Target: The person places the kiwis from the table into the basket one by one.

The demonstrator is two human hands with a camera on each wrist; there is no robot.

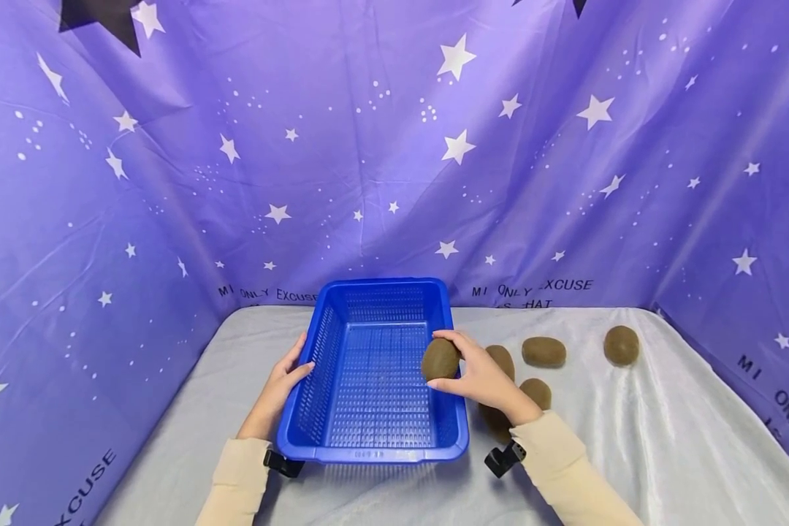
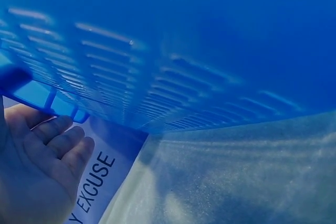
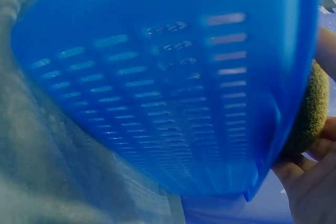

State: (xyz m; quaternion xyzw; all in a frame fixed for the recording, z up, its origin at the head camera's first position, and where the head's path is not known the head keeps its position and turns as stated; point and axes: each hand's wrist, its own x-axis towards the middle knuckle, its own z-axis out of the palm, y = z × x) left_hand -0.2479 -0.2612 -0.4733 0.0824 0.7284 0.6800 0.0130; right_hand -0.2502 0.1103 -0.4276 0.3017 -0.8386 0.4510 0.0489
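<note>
Over the right rim of the blue basket (image 1: 375, 380), the right hand (image 1: 483, 376) holds one brown kiwi (image 1: 440, 359), thumb and fingers curled round its girth. The fruit sits above the basket's inner edge, not yet resting on the slotted floor. The left hand (image 1: 283, 383) lies against the basket's left wall, fingers fairly straight and gripping nothing. Four more kiwis remain on the grey cloth (image 1: 631, 438) to the right: two partly hidden behind the right hand, one (image 1: 543, 351) beyond them, one (image 1: 621, 345) further right.

Assessment: the kiwi is likely light, firm yet bruisable, and its fuzzy skin gives good friction. A gentle hold across the middle suits it. The basket appears light, stiff plastic, liable to slide on the cloth; hold it at the rim.
</note>
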